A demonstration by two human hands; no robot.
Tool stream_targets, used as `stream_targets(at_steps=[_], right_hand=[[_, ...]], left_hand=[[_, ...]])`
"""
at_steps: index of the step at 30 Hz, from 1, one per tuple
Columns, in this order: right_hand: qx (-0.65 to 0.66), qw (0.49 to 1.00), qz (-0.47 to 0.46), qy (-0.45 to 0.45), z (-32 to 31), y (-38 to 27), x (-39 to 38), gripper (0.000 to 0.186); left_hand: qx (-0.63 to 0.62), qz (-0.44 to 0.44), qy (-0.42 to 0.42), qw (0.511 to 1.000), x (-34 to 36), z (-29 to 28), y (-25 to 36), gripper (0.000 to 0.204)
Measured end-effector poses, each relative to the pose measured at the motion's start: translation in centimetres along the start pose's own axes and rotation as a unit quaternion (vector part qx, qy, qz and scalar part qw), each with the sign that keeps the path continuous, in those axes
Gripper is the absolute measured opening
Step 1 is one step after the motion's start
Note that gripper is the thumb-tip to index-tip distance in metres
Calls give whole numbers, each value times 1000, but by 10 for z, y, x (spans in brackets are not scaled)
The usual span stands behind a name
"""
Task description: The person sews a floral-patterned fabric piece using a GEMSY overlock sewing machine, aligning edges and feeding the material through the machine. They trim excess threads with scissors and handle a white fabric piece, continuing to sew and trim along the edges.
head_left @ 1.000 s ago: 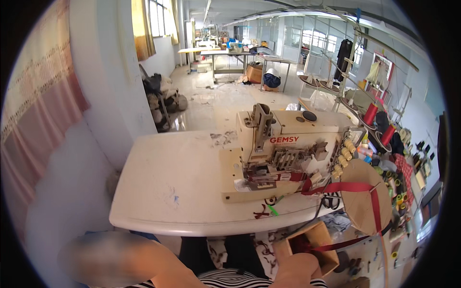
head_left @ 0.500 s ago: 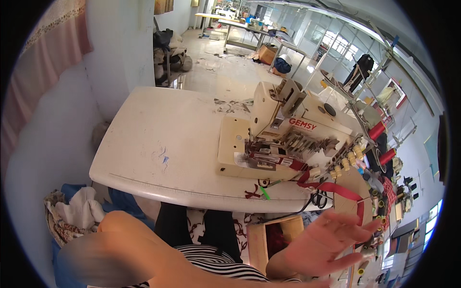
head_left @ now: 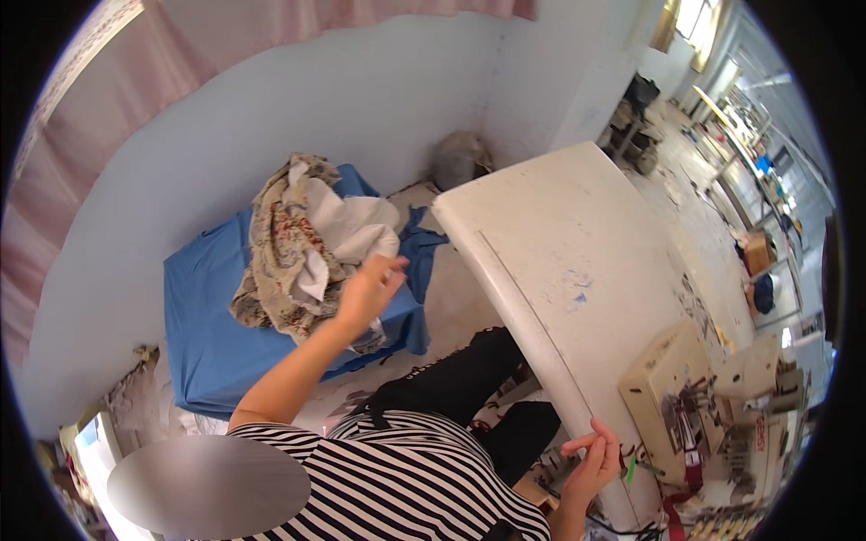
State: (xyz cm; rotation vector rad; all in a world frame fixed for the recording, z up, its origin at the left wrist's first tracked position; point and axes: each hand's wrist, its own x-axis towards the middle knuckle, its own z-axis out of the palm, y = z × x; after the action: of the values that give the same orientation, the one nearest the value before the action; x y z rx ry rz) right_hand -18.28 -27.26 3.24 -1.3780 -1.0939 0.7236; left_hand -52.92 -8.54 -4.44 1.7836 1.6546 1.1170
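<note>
My left hand (head_left: pixel 368 293) is stretched out over a crumpled floral cloth (head_left: pixel 280 243) and a white cloth (head_left: pixel 347 221), its fingers loosely apart. Nothing shows in it, and I cannot tell whether it touches the fabric. Both cloths lie heaped on a blue-covered stand (head_left: pixel 207 316). Beside the front edge of the sewing table (head_left: pixel 532 225), my right hand (head_left: pixel 593 462) is raised with bent, spread fingers and holds nothing. Near it are a sewing machine (head_left: pixel 658 397) with a dark red strip (head_left: pixel 691 451) at its needle area and a small green tool (head_left: pixel 631 469).
The table's rounded front edge runs between the cloth heap and the machine. A grey bundle (head_left: pixel 460 160) sits by the wall beyond the table corner. Pink curtains (head_left: pixel 225 36) hang at the left. Scraps lie on the floor.
The view has swung left, bringing the cloth heap to the middle and the machine to the lower right. My left hand now reaches over the cloths; my right hand is by the table edge.
</note>
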Motion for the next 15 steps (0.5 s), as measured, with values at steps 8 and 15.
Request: stream_targets(at_steps=[8,15], right_hand=[[-28,998,-24,-49,22,-7,17,27],[-57,997,34,-44,5,0,12,27]], left_hand=[[386,-206,133,889,62,-104,-176,76],[-262,-297,261,880,34,-186,-217,18]])
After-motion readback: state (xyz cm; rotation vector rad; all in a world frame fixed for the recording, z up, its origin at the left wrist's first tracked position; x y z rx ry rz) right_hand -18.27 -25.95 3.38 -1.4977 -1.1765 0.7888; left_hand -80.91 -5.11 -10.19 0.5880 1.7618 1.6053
